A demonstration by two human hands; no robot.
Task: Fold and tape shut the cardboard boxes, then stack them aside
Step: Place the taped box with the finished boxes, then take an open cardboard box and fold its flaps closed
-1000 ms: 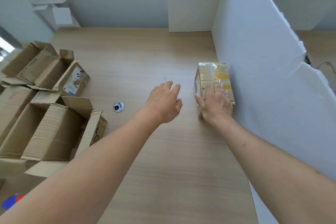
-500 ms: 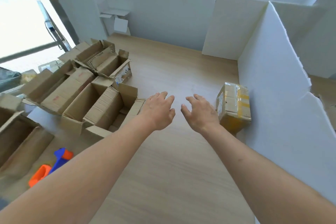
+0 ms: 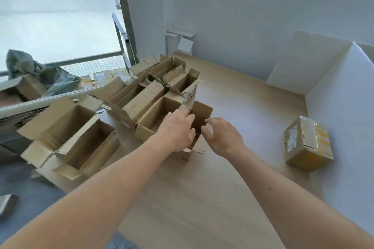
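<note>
A small open cardboard box (image 3: 202, 109) stands at the middle of the wooden table (image 3: 202, 198), its flaps up. My left hand (image 3: 177, 130) lies over the box's near left rim, fingers stretched toward the opening. My right hand (image 3: 223, 137) hovers just right of the box with loosely curled fingers and holds nothing. A taped-shut box (image 3: 307, 143) with yellow tape lies on its side at the right, against the white board.
Several open cardboard boxes (image 3: 66, 133) crowd the table's left side and edge. White foam boards (image 3: 340, 111) wall off the right and back. A railing and a grey bag (image 3: 40, 73) lie beyond the left edge.
My right hand left the taped box by the white board. Both hands and my view swung left to the open box in the pile.
</note>
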